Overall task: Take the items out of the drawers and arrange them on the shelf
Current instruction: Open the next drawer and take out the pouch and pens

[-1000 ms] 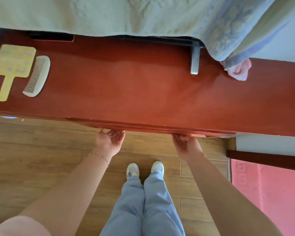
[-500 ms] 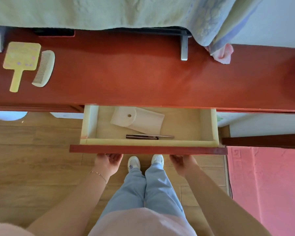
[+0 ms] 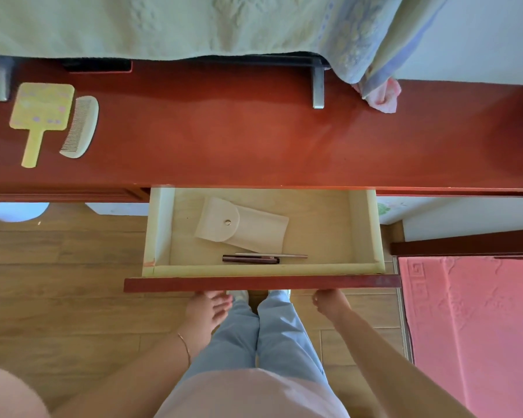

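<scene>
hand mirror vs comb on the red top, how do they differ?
The hand mirror is yellow with pale dots; the comb is cream. The mirror has a square head on a narrow handle; the comb is one curved piece with fine teeth and no handle. The mirror lies left of the comb and looks the bigger of the two. Both lie flat on the red shelf top, side by side, outside the open drawer.

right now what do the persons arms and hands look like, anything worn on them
Both forearms are bare. The left hand has a thin gold-coloured bracelet at its wrist; the right hand shows nothing worn. A pale pink sleeve shows at the lower left corner.
</scene>
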The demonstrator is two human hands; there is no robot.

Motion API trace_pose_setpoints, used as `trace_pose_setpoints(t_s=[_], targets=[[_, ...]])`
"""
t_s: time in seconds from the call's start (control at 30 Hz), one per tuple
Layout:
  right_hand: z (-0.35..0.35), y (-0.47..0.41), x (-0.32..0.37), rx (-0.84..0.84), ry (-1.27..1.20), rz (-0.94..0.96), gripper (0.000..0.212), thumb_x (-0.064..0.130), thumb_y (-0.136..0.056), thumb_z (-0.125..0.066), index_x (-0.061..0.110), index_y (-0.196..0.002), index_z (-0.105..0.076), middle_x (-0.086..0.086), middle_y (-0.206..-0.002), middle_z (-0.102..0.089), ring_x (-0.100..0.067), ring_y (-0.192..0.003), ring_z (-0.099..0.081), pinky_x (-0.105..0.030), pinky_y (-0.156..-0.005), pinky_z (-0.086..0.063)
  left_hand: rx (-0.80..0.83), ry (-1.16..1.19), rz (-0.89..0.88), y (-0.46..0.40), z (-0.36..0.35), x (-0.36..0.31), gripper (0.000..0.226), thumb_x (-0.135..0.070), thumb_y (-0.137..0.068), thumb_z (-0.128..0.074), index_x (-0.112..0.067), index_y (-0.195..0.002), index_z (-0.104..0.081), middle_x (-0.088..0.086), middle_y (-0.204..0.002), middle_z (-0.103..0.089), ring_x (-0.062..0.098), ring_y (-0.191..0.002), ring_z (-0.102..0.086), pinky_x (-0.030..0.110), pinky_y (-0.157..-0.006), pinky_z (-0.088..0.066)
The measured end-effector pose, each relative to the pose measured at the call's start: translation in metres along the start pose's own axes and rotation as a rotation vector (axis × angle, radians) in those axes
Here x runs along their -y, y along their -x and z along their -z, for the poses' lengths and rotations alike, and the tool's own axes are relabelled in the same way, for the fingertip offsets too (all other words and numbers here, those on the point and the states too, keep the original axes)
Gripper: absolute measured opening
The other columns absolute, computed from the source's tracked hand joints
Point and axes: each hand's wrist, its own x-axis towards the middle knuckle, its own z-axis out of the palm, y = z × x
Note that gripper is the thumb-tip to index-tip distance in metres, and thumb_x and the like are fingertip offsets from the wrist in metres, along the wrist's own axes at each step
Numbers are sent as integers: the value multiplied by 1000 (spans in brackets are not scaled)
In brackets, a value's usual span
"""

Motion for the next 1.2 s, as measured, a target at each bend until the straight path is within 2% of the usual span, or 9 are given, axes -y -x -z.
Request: trace_pose_setpoints(t_s=[0.1, 0.2, 0.3, 0.47, 0.57, 0.7, 0.87, 1.03, 1.2], targets=[[13, 25, -2, -30, 485, 261, 28, 11, -88, -38, 16, -109, -56, -13, -105, -63, -28, -81, -55, -28, -67, -42, 197, -634, -248, 21, -14, 5, 33, -15, -99, -31, -6, -111, -60, 8, -100, -66, 18, -97, -59, 30, -87, -45], [19, 60, 0, -94, 829, 516, 36, 14, -90, -36, 22, -121, -53, -3, -115, -61, -27, -97, -60, -31, -72, -45, 353, -822, -406, 46, -18, -5, 41, -41, -90, -34, -16, -93, -66, -6, -92, -67, 7, -93, -60, 30, -92, -44], [27, 88, 4, -25, 868, 700, 38, 22, -90, -32, 29, -121, -55, 5, -114, -62, -21, -100, -59, -30, -75, -48, 456, -915, -503, 64, -22, -22, 32, -45, -89, -40, -28, -87, -66, -11, -91, -69, 5, -90, -62, 34, -91, -46], [47, 108, 50, -245, 536, 1124, 28, 25, -80, -40, 25, -89, -67, 11, -71, -65, -12, -59, -60, -19, -46, -44, 379, -1033, -718, 71, -23, -71, 22, -40, -94, -44, -33, -99, -64, -17, -95, -68, -1, -87, -64, 23, -84, -52], [48, 90, 85, -244, 538, 1033, 25, 21, -87, -44, 17, -96, -68, 2, -87, -68, -17, -75, -62, -26, -59, -51, 135, -1304, -889, 45, -22, -98, 23, -28, -95, -45, -25, -105, -66, -13, -101, -65, 7, -89, -64, 22, -80, -52], [40, 54, 112, -123, 772, 780, 26, 20, -93, -41, 15, -111, -60, -3, -107, -57, -22, -99, -53, -32, -78, -46, 18, -1578, -843, 8, -21, -110, 27, -16, -92, -42, -15, -86, -68, -1, -92, -67, 21, -83, -63, 32, -70, -50], [30, 26, 119, -56, 890, 655, 24, 16, -91, -46, 14, -110, -61, -6, -111, -55, -28, -103, -53, -34, -79, -47, 22, -1660, -730, -7, -26, -102, 29, -23, -95, -44, -21, -116, -64, 0, -111, -65, 20, -95, -61, 32, -79, -51], [23, 14, 121, 12, 863, 590, 24, 15, -88, -47, 16, -106, -63, -8, -109, -60, -30, -97, -58, -34, -77, -48, 99, -1606, -622, -13, -27, -102, 29, -25, -93, -50, -18, -119, -61, 1, -117, -63, 19, -103, -58, 26, -82, -46], [24, 10, 123, 100, 882, 564, 26, 13, -86, -48, 18, -106, -65, -8, -106, -65, -28, -95, -59, -32, -76, -49, 160, -1558, -496, -14, -30, -108, 31, -23, -88, -59, -19, -119, -58, 3, -114, -63, 19, -95, -58, 27, -78, -46]])
